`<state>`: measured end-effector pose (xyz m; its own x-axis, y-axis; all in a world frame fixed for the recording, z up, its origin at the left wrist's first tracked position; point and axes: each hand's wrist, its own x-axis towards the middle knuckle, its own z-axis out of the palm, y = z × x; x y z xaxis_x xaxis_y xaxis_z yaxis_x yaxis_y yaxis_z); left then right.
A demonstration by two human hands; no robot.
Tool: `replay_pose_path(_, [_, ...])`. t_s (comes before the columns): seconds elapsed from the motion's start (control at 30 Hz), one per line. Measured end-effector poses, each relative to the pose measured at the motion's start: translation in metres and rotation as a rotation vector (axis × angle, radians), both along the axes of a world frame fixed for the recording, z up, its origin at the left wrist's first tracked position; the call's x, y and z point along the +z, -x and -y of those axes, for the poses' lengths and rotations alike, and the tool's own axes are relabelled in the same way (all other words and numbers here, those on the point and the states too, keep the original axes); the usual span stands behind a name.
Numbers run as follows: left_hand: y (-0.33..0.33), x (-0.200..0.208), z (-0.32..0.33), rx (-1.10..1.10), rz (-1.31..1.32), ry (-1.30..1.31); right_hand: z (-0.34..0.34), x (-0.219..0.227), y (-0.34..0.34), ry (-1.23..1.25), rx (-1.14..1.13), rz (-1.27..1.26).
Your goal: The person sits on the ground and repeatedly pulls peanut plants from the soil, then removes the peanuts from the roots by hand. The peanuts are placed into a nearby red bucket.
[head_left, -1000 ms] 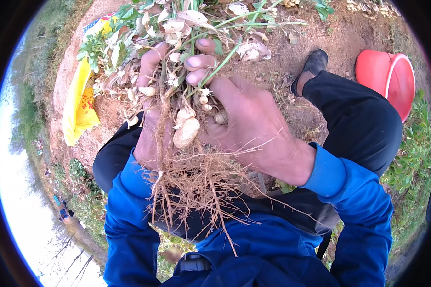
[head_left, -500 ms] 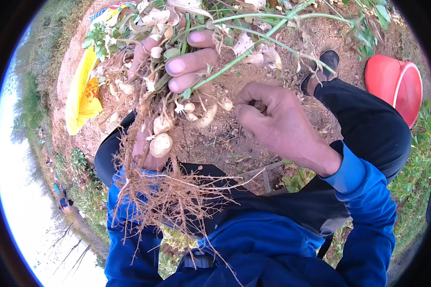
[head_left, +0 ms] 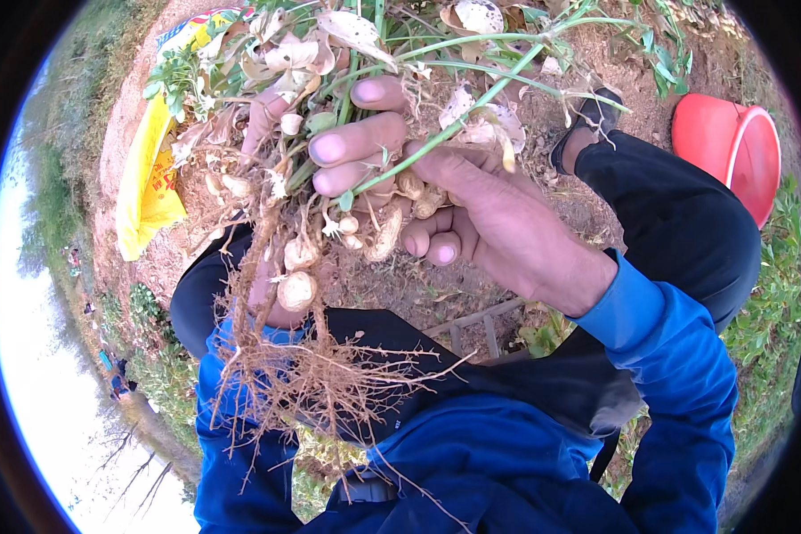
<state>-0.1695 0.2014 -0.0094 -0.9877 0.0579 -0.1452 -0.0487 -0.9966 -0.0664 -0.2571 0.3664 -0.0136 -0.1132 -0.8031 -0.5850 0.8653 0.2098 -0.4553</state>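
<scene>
One red bucket (head_left: 707,132) sits nearby, contents unclear; the left hand (head_left: 360,142) clutches a peanut plant (head_left: 263,227); right hand (head_left: 512,214) grasps pods (head_left: 429,202).

Below the right hand (head_left: 507,222), open room lies over the ground (head_left: 392,289) between roots (head_left: 329,378) and right sleeve (head_left: 654,320), while peanuts (head_left: 385,233) and a green stem (head_left: 461,129) crowd its left and the bent leg (head_left: 672,209) stands before the bucket (head_left: 703,133).

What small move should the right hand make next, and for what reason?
I would suggest that the right hand closes on the nearest peanut pods and pulls them gently away: they sit among its fingers, and the left hand grips the bunched plants. Whether the pods are already pinched is hard to tell.
</scene>
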Motion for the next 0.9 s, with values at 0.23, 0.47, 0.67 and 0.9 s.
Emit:
replay_pose_path(0.23, [0.002,0.0,0.005,0.009,0.014,0.025,-0.007,-0.007,0.011,0.084,0.146,0.009])
replay_pose_path(0.47, [-0.005,0.004,0.002,0.036,0.035,0.006,-0.012,-0.034,0.042,-0.135,-0.321,-0.299])
replay_pose_path(0.67, [-0.009,0.01,-0.002,0.047,0.049,0.001,-0.02,0.007,0.007,-0.265,0.056,-0.071])
replay_pose_path(0.9, [-0.012,0.013,-0.01,0.084,0.094,-0.023,-0.02,0.006,-0.019,0.106,0.138,0.259])
